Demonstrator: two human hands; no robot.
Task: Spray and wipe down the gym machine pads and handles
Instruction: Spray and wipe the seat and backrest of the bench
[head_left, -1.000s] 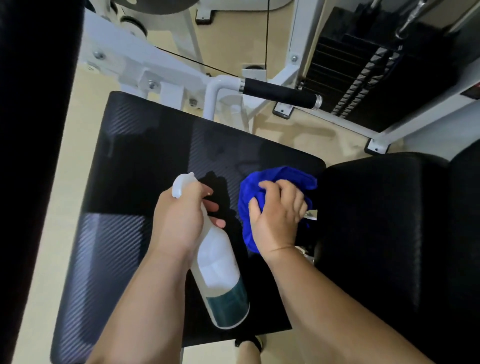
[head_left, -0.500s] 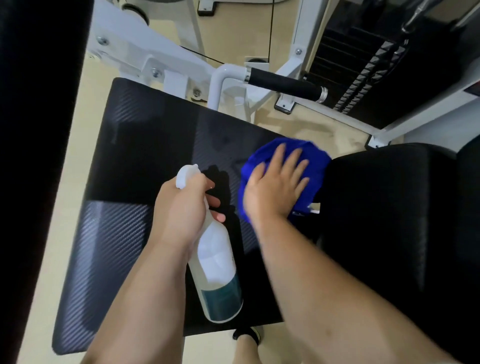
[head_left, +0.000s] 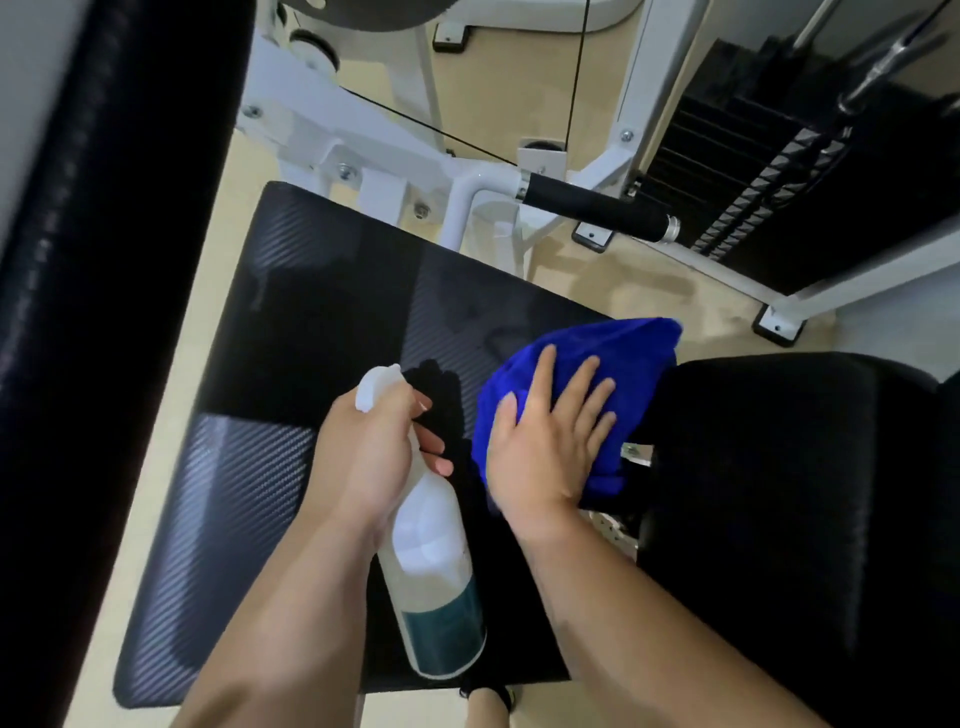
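A black textured seat pad (head_left: 311, 364) fills the middle of the view. My left hand (head_left: 369, 457) grips the neck of a translucent spray bottle (head_left: 436, 582) with a white nozzle and a teal label, held over the pad. My right hand (head_left: 550, 441) lies flat with straight fingers on a blue cloth (head_left: 613, 353), pressing it onto the pad's right edge. A black foam handle (head_left: 592, 205) on a white tube sticks out beyond the pad.
A second black pad (head_left: 779, 493) sits right beside the cloth. The black weight stack (head_left: 753, 171) and white frame (head_left: 332, 130) stand at the back. A tall dark pad (head_left: 104, 260) runs along the left edge. Beige floor (head_left: 649, 291) lies beneath.
My right hand went from bunching the cloth to lying flat on it and slid it farther away along the pad's right edge. The left hand kept its hold on the bottle.
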